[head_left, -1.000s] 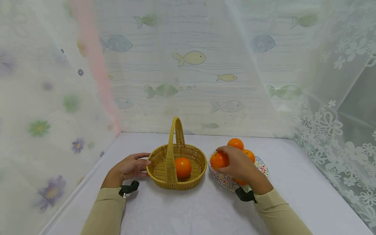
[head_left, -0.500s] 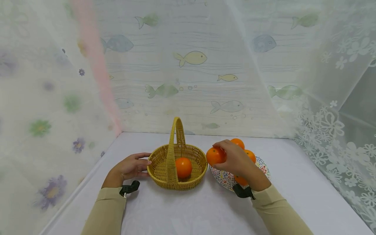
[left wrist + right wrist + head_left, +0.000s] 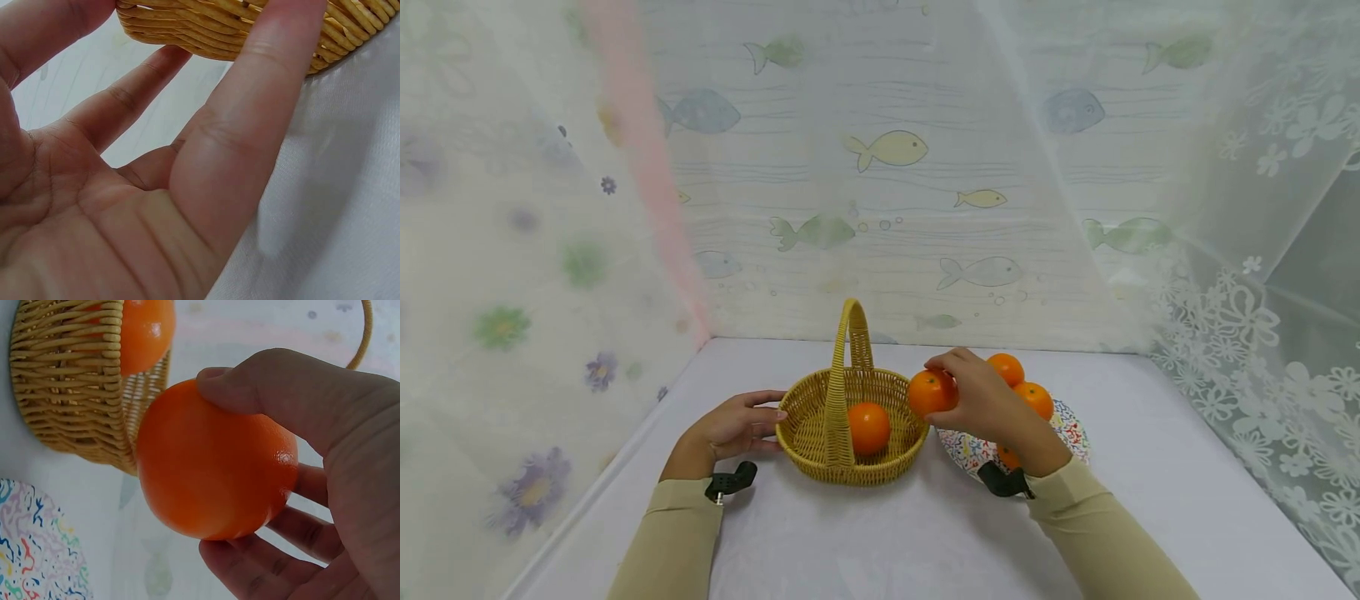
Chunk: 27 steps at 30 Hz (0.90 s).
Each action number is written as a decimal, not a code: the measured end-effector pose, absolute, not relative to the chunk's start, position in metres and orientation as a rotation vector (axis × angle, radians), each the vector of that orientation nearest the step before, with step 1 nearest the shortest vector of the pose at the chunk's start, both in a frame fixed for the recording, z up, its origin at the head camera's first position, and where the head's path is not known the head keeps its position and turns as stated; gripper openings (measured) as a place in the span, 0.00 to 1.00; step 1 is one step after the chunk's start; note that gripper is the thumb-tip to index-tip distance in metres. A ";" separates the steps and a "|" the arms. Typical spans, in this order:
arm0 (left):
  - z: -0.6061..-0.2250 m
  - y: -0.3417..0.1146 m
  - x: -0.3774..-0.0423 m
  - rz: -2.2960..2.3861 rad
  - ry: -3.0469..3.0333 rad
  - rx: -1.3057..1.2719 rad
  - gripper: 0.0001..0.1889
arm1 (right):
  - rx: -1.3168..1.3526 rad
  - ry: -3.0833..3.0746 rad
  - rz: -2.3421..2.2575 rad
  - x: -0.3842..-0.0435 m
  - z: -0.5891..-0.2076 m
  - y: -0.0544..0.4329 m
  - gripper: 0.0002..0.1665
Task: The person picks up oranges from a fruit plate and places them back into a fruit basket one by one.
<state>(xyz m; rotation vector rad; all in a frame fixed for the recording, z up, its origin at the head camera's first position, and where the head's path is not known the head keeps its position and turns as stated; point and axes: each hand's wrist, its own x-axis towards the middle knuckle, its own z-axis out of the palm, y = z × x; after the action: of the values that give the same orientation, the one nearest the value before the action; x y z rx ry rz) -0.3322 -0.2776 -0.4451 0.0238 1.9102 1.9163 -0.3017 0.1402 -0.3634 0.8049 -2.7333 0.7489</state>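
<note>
My right hand (image 3: 985,400) grips an orange (image 3: 933,392) between thumb and fingers, at the right rim of a yellow wicker basket (image 3: 850,473). In the right wrist view, the thumb lies on one side of the held orange (image 3: 215,465) and the fingertips on the other. Inside the basket, right of its tall handle, sits another orange (image 3: 868,429). My left hand (image 3: 733,425) touches the basket's left side with extended fingers, its thumb tip at the rim. Close up in the left wrist view, the outstretched fingers meet the basket's woven wall (image 3: 187,28).
A round plate (image 3: 1071,429) with a colourful pattern stands right of the basket. On it are several oranges (image 3: 1033,401), one partly hidden by my right wrist. White cloth (image 3: 865,542) covers the table, and patterned curtains (image 3: 887,208) hang behind and at both sides.
My right hand has carried its orange leftward and slightly up, from over the plate to the basket's right rim. The left hand and basket have stayed put.
</note>
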 end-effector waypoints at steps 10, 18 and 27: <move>-0.444 -0.277 -0.331 1.912 1.913 0.029 0.34 | 0.804 -2.789 0.772 -0.304 -0.362 0.127 0.41; -0.445 -0.278 -0.332 1.904 1.917 0.045 0.35 | 0.836 -2.776 0.802 -0.308 -0.360 0.118 0.41; -0.447 -0.278 -0.332 1.911 1.907 0.065 0.34 | 0.825 -2.807 0.800 -0.311 -0.360 0.111 0.41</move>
<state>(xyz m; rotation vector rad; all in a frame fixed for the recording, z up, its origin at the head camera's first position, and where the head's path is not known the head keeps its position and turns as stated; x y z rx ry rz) -0.3322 -0.2782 -0.4465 0.0646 1.9068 1.9109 -0.3113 0.1115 -0.3605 0.8246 -2.8072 0.7997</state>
